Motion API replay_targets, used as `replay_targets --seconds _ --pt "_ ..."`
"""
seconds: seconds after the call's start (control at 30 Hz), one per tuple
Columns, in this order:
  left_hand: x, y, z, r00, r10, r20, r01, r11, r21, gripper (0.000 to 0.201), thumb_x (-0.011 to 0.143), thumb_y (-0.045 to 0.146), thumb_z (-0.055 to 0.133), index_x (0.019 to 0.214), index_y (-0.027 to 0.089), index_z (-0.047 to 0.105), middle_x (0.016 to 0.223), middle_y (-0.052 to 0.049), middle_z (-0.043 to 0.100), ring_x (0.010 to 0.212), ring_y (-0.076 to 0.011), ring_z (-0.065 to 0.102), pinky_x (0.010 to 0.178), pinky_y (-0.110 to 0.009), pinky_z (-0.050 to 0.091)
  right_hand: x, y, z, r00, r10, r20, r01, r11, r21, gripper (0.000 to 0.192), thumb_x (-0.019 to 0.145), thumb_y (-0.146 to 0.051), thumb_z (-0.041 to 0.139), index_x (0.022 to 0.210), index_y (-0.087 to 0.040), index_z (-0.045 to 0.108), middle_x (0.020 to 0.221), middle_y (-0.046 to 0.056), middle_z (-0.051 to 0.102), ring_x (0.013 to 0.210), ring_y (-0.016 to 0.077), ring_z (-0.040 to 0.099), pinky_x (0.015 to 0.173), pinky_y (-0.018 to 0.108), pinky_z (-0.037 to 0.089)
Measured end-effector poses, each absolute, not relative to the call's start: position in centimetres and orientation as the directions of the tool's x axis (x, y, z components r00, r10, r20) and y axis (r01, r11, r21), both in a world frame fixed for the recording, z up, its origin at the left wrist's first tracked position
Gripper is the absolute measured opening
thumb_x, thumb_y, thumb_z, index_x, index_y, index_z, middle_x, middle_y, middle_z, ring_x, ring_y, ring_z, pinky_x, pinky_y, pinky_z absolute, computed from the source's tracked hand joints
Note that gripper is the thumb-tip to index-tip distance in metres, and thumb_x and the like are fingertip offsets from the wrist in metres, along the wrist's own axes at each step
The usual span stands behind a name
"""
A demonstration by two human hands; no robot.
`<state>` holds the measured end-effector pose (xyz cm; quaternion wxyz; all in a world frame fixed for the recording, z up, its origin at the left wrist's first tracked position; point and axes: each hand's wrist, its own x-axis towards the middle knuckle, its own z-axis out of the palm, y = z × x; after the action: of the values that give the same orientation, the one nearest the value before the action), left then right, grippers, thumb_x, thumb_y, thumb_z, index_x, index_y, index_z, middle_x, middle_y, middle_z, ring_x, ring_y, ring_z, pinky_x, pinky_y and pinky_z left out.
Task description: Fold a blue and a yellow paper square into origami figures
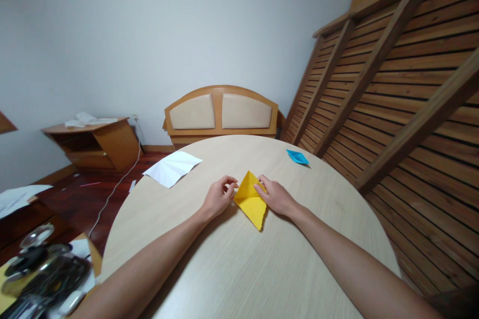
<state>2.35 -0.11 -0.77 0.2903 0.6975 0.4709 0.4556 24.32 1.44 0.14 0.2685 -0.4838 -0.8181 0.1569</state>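
Observation:
A folded sheet of yellow paper [251, 204] lies on the round, pale wood table [239, 279], one pointed corner facing away and a ragged edge at the lower right. My right hand [276, 196] grips its right side, with the thumb flat on top and the fingers curled at the edge. At the left edge is my left hand [219, 196], its fingers bent and the thumb and fingertips drawn together against the paper. A crease runs across the middle of the yellow sheet.
A creased white sheet [171, 168] lies at the table's far left, and a small folded blue paper [298, 157] at the far right. A slatted wooden frame [396, 94] leans on the right. Lower left, a cluttered surface holds bottle-like objects [48, 274]. A cable [112, 194] crosses the floor.

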Motion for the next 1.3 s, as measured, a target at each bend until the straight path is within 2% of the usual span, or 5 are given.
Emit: replay_targets --seconds 0.23,0.53,0.93,1.17,1.3 --pt "2.19 -0.01 -1.13 0.184 0.915 0.359 0.521 -0.400 0.754 0.023 0.092 0.032 0.049 0.090 0.016 0.065 0.074 -0.002 0.068 0.063 -0.0149 0.061 0.060 -0.025 0.045 25.03 2.17 -0.12 -0.313 0.910 0.273 0.750 0.413 -0.517 0.018 0.099 -0.035 0.043 0.100 -0.021 0.055 0.080 0.004 0.068 0.069 0.0180 0.061 0.060 0.025 0.032" --pt "2.26 -0.43 -0.93 0.283 0.907 0.311 0.586 -0.420 0.693 0.025 0.093 0.034 0.051 0.092 0.018 0.071 0.086 -0.004 0.074 0.072 -0.0168 0.064 0.068 -0.027 0.047 24.77 1.79 0.16 -0.316 0.914 0.255 0.744 0.405 -0.531 0.018 0.099 -0.035 0.043 0.100 -0.021 0.054 0.079 0.003 0.067 0.067 0.0171 0.060 0.059 0.024 0.032" --pt "1.90 -0.30 -1.12 0.447 0.798 0.403 0.659 -0.599 0.455 0.025 0.094 0.021 0.053 0.109 0.023 0.073 0.102 -0.008 0.072 0.097 -0.0212 0.064 0.086 -0.031 0.049 24.63 1.63 0.28 -0.330 0.907 0.261 0.715 0.421 -0.558 0.015 0.095 -0.030 0.051 0.105 -0.019 0.056 0.096 0.009 0.071 0.081 0.0193 0.066 0.066 0.025 0.040" --pt "2.09 -0.22 -1.18 0.393 0.816 0.423 0.583 -0.577 0.571 0.021 0.093 0.026 0.056 0.101 0.022 0.075 0.115 -0.008 0.072 0.105 -0.0226 0.066 0.095 -0.035 0.049 24.73 1.52 0.50 -0.387 0.884 0.264 0.661 0.465 -0.589 0.019 0.096 -0.030 0.051 0.108 -0.018 0.059 0.100 0.009 0.071 0.084 0.0197 0.065 0.069 0.025 0.042" --pt "2.43 -0.41 -0.88 0.323 0.885 0.335 0.563 -0.464 0.683 0.020 0.090 0.031 0.058 0.096 0.018 0.073 0.098 -0.008 0.076 0.087 -0.0215 0.069 0.082 -0.032 0.052 24.88 1.54 0.33 -0.419 0.865 0.277 0.640 0.498 -0.586 0.022 0.096 -0.032 0.051 0.110 -0.018 0.060 0.100 0.009 0.071 0.085 0.0201 0.065 0.070 0.026 0.042"
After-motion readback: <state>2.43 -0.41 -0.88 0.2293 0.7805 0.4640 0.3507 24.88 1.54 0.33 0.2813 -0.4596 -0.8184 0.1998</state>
